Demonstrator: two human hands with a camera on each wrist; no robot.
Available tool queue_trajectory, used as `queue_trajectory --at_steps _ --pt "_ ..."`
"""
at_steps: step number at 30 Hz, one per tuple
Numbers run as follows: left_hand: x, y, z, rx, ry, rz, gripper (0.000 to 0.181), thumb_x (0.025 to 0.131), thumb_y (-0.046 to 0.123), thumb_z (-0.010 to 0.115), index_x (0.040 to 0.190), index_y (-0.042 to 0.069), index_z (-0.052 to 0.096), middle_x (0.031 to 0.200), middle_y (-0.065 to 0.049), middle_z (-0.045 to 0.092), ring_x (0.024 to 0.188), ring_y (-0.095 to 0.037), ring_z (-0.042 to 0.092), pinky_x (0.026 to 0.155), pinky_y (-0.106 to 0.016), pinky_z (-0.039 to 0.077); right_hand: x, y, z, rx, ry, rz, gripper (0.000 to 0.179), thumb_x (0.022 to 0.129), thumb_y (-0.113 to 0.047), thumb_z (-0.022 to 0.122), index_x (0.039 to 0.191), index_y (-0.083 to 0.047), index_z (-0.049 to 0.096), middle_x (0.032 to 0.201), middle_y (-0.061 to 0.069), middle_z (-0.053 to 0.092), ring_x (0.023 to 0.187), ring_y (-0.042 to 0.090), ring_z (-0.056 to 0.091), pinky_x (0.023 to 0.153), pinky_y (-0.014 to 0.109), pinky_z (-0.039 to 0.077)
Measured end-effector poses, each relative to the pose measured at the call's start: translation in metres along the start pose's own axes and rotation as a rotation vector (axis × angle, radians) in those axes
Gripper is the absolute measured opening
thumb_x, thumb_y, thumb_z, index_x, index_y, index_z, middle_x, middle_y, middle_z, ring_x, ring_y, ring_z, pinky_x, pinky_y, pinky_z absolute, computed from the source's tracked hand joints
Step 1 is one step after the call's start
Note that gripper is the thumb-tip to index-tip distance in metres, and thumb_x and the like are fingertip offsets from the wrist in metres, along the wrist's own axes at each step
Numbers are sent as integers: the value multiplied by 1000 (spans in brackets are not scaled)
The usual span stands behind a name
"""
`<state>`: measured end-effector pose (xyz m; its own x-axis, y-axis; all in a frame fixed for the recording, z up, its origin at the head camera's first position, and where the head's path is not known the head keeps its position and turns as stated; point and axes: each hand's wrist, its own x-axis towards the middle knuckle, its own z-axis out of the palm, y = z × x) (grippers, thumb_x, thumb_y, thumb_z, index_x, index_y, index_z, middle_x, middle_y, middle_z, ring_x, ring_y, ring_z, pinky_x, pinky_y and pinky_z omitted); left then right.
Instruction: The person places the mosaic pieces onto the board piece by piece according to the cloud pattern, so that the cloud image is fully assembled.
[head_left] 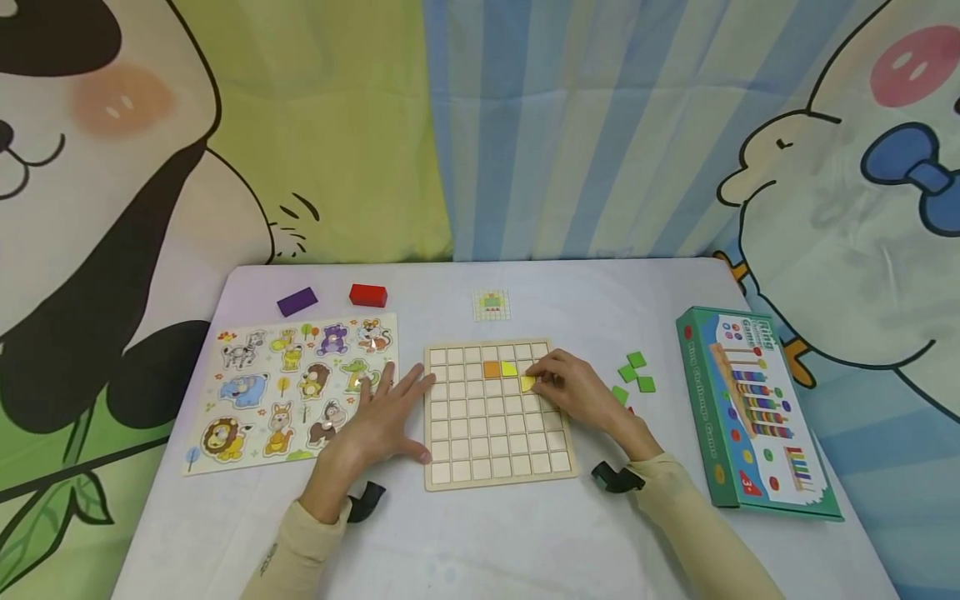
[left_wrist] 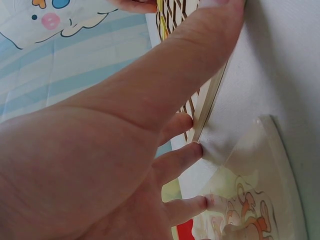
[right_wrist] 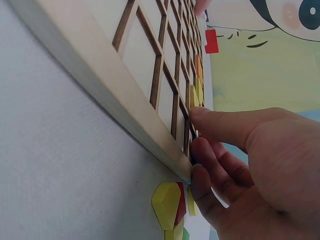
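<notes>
A wooden grid board [head_left: 500,481] lies in the middle of the table. An orange square tile [head_left: 491,369] sits in one of its upper cells, with a yellow tile [head_left: 508,368] in the cell to its right. My right hand [head_left: 577,390] is over the board's upper right part, its thumb and fingertips pinching a second yellow tile [head_left: 527,384]; the fingers partly cover this tile. My left hand [head_left: 381,423] is spread at the board's left edge. In the left wrist view its thumb [left_wrist: 200,45] and fingertips touch the board's side.
An animal puzzle board [head_left: 258,417] lies left, a purple block [head_left: 297,302] and a red block [head_left: 368,295] behind it. A small pattern card [head_left: 491,305] is beyond the grid. Green tiles [head_left: 647,384] lie right, near a green box [head_left: 757,408]. Yellow pieces [right_wrist: 166,205] lie beside the board.
</notes>
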<state>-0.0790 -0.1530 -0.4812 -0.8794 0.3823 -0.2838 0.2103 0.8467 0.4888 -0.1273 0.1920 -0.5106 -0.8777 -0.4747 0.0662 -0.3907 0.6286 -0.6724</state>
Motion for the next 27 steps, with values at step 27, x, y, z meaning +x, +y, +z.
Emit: queue_trajectory --at_steps 27 --pt "0 0 -1 -1 4 -2 118 60 36 97 158 14 35 169 -14 22 154 -52 3 116 -78 -1 0 0 0 4 -18 -22 17 93 -6 72 109 -10 76 113 5 65 89 13 59 75 28 52"
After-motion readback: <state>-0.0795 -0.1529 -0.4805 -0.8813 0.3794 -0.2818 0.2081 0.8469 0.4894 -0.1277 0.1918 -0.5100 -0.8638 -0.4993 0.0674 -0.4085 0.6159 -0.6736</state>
